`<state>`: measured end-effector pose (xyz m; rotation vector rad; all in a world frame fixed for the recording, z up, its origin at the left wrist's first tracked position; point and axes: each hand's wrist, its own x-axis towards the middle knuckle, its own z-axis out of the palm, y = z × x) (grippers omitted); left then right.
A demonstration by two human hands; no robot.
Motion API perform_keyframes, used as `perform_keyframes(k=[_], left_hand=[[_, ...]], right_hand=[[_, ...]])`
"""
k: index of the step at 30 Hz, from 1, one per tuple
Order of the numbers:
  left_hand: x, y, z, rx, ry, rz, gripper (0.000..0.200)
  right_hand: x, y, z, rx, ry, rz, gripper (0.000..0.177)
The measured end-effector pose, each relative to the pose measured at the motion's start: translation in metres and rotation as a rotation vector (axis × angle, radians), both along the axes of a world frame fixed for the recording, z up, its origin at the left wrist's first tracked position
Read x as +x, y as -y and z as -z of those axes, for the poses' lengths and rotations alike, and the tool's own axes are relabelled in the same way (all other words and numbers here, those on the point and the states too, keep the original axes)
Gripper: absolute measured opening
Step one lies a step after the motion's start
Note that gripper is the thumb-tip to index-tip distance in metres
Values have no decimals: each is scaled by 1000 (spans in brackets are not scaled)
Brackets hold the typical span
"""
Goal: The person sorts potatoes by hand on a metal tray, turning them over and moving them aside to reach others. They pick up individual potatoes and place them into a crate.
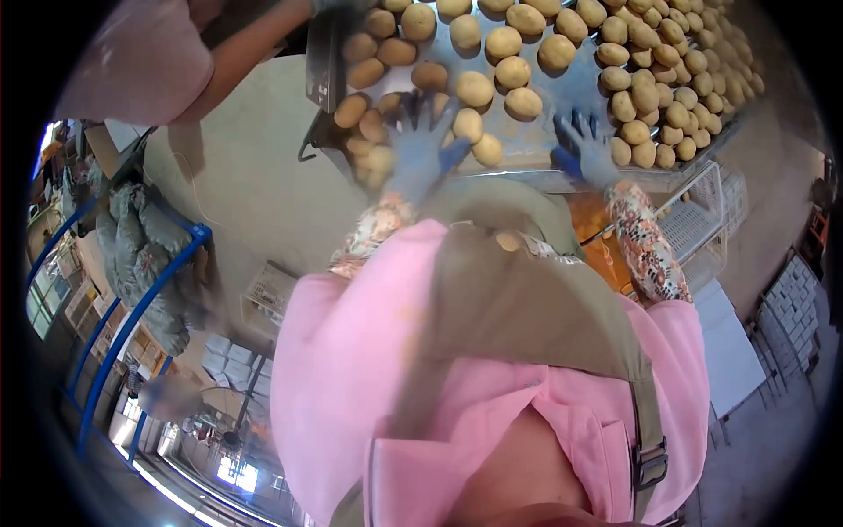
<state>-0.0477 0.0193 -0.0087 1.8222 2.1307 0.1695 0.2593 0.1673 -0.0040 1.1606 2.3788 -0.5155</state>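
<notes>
Many potatoes (474, 89) lie on a metal sorting table (562, 88) in front of me, spread loosely in the middle and heaped at the right. My left hand (420, 149), in a grey and blue glove, is spread over potatoes near the table's front left. Its fingertips are slightly blurred, and what lies under the palm is hidden. My right hand (590, 149), gloved the same way, rests with fingers apart on the bare metal by the front edge, just left of the potato heap (667, 88). No potato shows in its fingers.
Another person's arm (241, 61) reaches to the table from the left. A white plastic crate (694, 211) stands below the table's right end, near an orange container (606, 255). At left are a blue metal frame (145, 307) and grey-green sacks (145, 237).
</notes>
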Motion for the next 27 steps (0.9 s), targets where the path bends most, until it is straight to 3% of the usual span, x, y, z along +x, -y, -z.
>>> perform_keyframes(k=[4, 6, 8, 10, 11, 13, 14, 16, 17, 18, 20, 21, 23, 25, 27], left_hand=[[-2, 22, -11, -114, 5, -159, 80], [-6, 30, -6, -125, -25, -250, 82], [-16, 42, -5, -57, -7, -268, 80], [-25, 50, -10, -10, 6, -292, 78], [-28, 53, -23, -45, -139, -228, 74], [-40, 65, -10, 8, -98, -329, 73], [-45, 69, -5, 63, -55, -431, 71], [-49, 72, -5, 102, -80, -475, 68], [-51, 72, -11, 123, -72, -457, 68], [-52, 71, -15, 145, -63, -437, 67], [-53, 79, 2, 121, -117, -402, 67], [-50, 79, 5, 85, -18, -406, 67], [-38, 73, -3, 26, 67, -425, 66], [-30, 70, -10, 85, 75, -400, 66], [-22, 60, -13, 118, 98, -438, 63]], right_hand=[[-38, 33, -22, -74, 172, 98, 67], [-65, 43, -19, -102, 36, 355, 68], [-86, 54, -13, -113, 25, 332, 68], [-97, 67, -4, -353, -230, 264, 62], [-101, 66, 0, -353, -233, 264, 62], [-111, 64, 8, -1034, -803, 216, 50], [-121, 59, -6, -1039, -807, 217, 50], [-138, 42, -35, -686, -741, 713, 43], [-137, 38, -34, -222, -859, 437, 35], [-125, 34, -22, -222, -864, 437, 35], [-105, 23, 4, 210, -420, -495, 31], [-111, 16, 15, 213, -423, -495, 31], [-139, 7, 7, -403, -118, -26, 36], [-188, 2, -54, -335, -524, 61, 38], [-228, -3, -40, -98, -579, -128, 39]])
